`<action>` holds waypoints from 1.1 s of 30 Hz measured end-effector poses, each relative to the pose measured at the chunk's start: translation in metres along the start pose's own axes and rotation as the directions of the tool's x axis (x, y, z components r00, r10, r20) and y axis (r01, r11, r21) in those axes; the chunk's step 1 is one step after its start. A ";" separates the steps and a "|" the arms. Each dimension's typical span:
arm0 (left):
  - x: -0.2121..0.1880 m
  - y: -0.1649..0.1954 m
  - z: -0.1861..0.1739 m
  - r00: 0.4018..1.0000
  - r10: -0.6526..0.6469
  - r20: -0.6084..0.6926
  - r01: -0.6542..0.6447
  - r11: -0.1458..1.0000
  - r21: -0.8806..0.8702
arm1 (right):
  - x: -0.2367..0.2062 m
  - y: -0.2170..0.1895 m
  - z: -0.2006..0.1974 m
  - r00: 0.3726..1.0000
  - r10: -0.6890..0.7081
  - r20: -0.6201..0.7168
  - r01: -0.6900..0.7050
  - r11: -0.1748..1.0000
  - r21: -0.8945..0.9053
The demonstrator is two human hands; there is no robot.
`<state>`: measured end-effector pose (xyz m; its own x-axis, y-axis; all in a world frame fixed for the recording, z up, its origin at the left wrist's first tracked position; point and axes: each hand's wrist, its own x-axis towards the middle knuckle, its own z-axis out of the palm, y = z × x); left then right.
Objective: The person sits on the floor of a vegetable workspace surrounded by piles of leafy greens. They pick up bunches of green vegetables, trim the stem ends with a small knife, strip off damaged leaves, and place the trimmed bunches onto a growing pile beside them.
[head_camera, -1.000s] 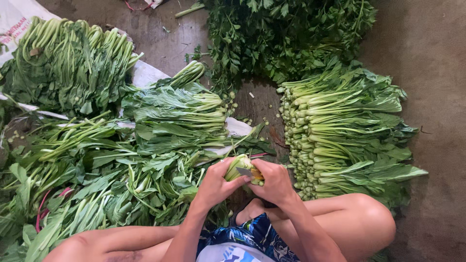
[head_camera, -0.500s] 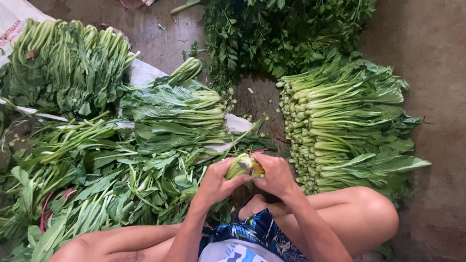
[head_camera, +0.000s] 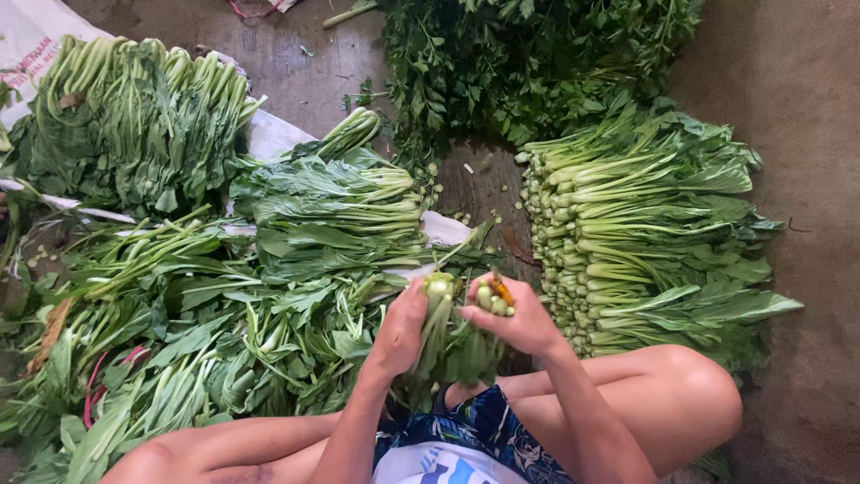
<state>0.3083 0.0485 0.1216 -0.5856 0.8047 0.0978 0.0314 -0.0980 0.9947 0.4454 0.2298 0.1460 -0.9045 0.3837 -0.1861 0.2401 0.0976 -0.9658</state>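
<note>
Brown dirt floor (head_camera: 806, 134) lies under big heaps of green leafy plants. Near the middle, the left hand (head_camera: 399, 332) and the right hand (head_camera: 520, 318) are both closed around a small bunch of greens (head_camera: 452, 341), cut ends up. A neat pile of stalks (head_camera: 627, 242) sits just to the right. Loose leaves (head_camera: 197, 332) spread out on the left. Dark herbs (head_camera: 528, 63) lie far back.

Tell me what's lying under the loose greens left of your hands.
A white sheet shows between the loose greens, over the bare ground. Leaves cover most of it, so its extent can't be seen.
</note>
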 end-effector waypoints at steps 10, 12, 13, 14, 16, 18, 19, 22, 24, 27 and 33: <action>0.001 0.007 0.022 0.985 -0.017 0.172 -0.009 0.989 0.148 | 0.000 0.032 0.018 0.999 -0.034 -0.025 0.038 0.990 0.135; -0.001 0.001 0.022 0.974 -0.007 0.226 -0.028 0.988 0.152 | -0.001 0.034 0.016 0.998 -0.033 -0.055 0.039 0.993 0.111; -0.003 -0.003 0.022 0.971 -0.002 0.241 -0.035 0.988 0.152 | -0.001 0.034 0.016 0.997 -0.051 -0.066 0.057 0.994 0.096; -0.005 -0.006 0.021 0.967 0.003 0.256 -0.044 0.987 0.154 | 0.000 0.033 0.015 0.994 -0.072 -0.078 0.078 0.994 0.080; -0.007 -0.013 0.020 0.969 -0.036 0.246 -0.005 0.987 0.161 | -0.001 0.031 0.014 0.990 -0.107 -0.092 0.109 0.994 0.018; -0.005 -0.019 0.020 0.972 -0.123 0.200 0.090 0.982 0.165 | -0.004 0.029 0.014 0.986 -0.112 -0.123 0.114 0.993 0.009; -0.004 -0.020 0.019 0.984 -0.062 0.165 0.044 0.992 0.115 | -0.005 0.027 0.014 0.984 -0.101 -0.146 0.107 0.994 0.030; 0.000 -0.020 0.018 0.994 0.024 0.102 -0.029 0.999 0.046 | -0.005 0.023 0.011 0.982 -0.074 -0.172 0.087 0.994 0.067; -0.003 -0.017 0.024 0.990 -0.037 0.132 0.024 0.994 0.102 | -0.003 0.020 0.011 0.982 -0.099 -0.163 0.107 0.993 0.040; -0.007 -0.010 0.039 0.992 0.003 0.126 -0.017 0.994 0.112 | -0.002 0.016 0.017 0.978 -0.143 -0.152 0.134 0.989 -0.066; -0.003 -0.001 0.024 0.971 -0.038 0.235 0.012 0.994 0.111 | -0.003 0.010 0.014 0.976 -0.107 -0.192 0.092 0.992 -0.088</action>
<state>0.3297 0.0600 0.1211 -0.3797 0.9228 0.0652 0.1143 -0.0231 0.9932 0.4452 0.2170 0.1347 -0.8407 0.5398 -0.0432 0.1860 0.2129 -0.9592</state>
